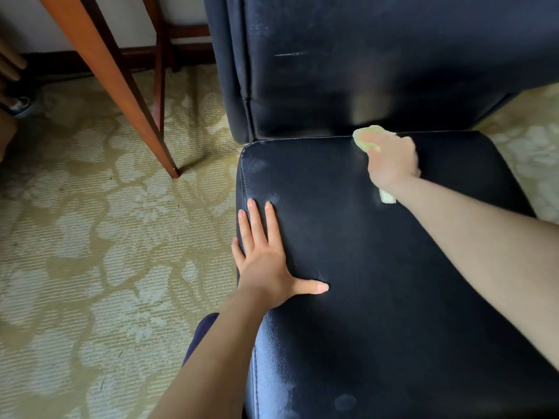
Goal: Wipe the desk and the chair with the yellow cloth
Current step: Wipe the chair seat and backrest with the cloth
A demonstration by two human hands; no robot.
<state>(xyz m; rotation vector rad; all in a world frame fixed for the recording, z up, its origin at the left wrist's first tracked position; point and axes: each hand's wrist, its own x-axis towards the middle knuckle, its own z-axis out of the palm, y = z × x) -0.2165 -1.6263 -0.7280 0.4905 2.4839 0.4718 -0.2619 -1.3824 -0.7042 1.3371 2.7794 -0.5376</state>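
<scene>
A dark blue leather chair (378, 282) fills the right half of the view, its backrest rising at the top. My right hand (393, 163) grips the yellow cloth (364, 137) at the back of the seat, where seat and backrest meet; a corner of cloth also shows under my wrist. The hand and cloth are blurred. My left hand (266, 255) lies flat on the seat's left edge, fingers straight and spread. Pale dusty smears show on the seat's left part and front. Of the desk I see only slanted wooden legs (121, 86) at the upper left.
A patterned beige carpet (90, 252) covers the floor to the left and at the far right. Dark wooden furniture legs (160, 71) and a rail stand against the wall behind the desk leg. A small dark object (19, 104) sits at the left edge.
</scene>
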